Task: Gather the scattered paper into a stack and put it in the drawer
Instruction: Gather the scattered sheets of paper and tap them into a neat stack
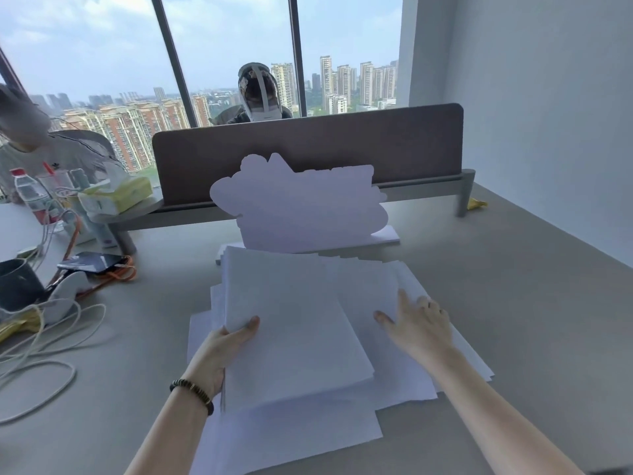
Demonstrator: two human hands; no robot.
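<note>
White loose sheets (298, 437) lie fanned on the grey desk (513, 303). Left hand (219, 351) grips a lifted paper stack (294, 323), thumb on top. Right hand (421, 323) rests flat, fingers spread, on sheets beside it. Beyond stands a brown divider (308, 152).

no readable text, labels or numbers anywhere

1. The left hand (222, 351) gripped the near-left edge of the paper stack (294, 330), thumb curled on top and fingers hidden beneath.
2. Its wrist wore a dark beaded bracelet (193, 394).
3. The right hand (419, 325) lay right of the stack, palm down, fingers spread and straight on loose sheets.
4. Both forearms were bare.
</note>
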